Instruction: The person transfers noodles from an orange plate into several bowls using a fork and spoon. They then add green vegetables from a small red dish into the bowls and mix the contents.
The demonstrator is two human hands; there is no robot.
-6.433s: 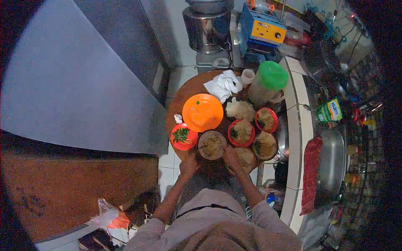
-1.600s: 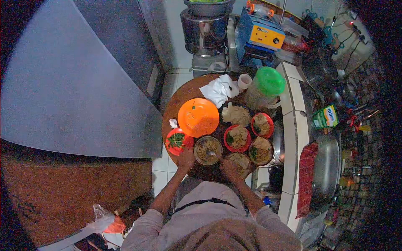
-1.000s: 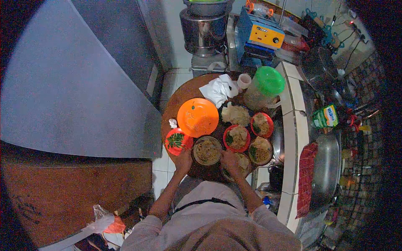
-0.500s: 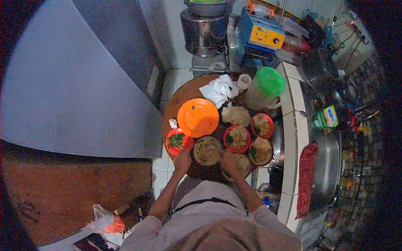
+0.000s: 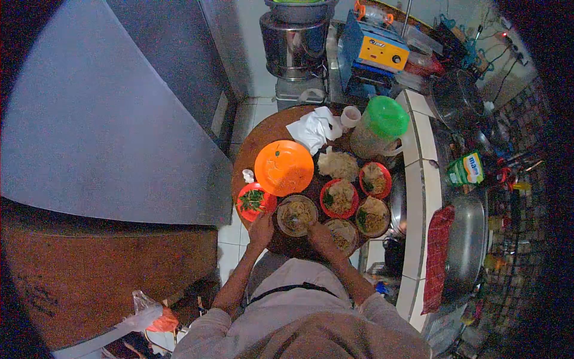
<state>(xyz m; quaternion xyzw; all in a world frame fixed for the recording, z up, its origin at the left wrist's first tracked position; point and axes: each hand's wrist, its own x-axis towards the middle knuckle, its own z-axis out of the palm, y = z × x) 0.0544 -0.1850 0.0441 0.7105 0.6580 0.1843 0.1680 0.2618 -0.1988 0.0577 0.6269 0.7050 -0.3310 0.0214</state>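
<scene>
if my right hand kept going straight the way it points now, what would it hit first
Most likely the near right rim of the middle bowl, just ahead of your right hand; from this overhead view, it may be high enough to pass over instead.

On the worktop point(image 5: 256, 134): plate point(image 5: 284, 168), left of centre; bowl of greens point(image 5: 252, 202), before it, to the left; noodle bowl point(image 5: 297, 216), front middle; four filled bowls point(image 5: 339, 198), to its right; cup point(image 5: 350, 116) and lidded jug point(image 5: 373, 134), back right; plastic bag point(image 5: 312, 128), left of the cup.
</scene>
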